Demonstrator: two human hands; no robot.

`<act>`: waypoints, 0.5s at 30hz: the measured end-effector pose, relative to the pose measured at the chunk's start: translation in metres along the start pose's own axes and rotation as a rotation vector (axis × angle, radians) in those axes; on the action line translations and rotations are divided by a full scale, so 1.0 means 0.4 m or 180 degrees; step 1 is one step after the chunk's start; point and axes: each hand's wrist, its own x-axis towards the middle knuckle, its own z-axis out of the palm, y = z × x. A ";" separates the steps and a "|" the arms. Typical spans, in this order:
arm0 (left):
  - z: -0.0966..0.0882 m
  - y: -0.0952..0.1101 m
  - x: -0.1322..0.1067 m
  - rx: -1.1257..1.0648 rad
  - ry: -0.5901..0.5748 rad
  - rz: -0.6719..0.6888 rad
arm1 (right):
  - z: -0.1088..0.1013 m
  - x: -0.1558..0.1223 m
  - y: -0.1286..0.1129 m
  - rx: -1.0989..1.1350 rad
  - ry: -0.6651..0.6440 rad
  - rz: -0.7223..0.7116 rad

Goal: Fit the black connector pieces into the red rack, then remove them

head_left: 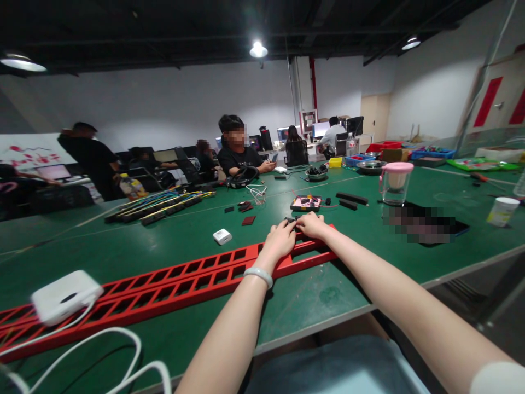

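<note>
My left hand [282, 239], with a pale bangle [259, 277] on its wrist, rests over the far side of a long red slotted frame [205, 272]. Close beside it, my right hand [311, 225] bends its fingers in toward the left fingertips. Between them shows a small black piece [290, 220], which both hands grip; its exact kind is hidden by the fingers. Just beyond lies a black-edged tray with small parts and thin wires [305, 203]. Black foam-like bars [351, 198] lie to its right.
A white box with a cable [66, 296] sits on the frame's left end. A white charger [222, 236], dark red pieces [248, 220] and bundled wires [164, 205] lie left. Right are a pink-lidded cup [396, 183], a dark tablet-like slab [445, 223] and a white tub [502, 212]. A person [240, 150] sits across the table.
</note>
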 end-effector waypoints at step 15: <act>-0.012 0.001 0.000 0.0534 -0.0363 -0.0463 | -0.231 -0.155 -0.033 0.0021 0.2072 -0.0352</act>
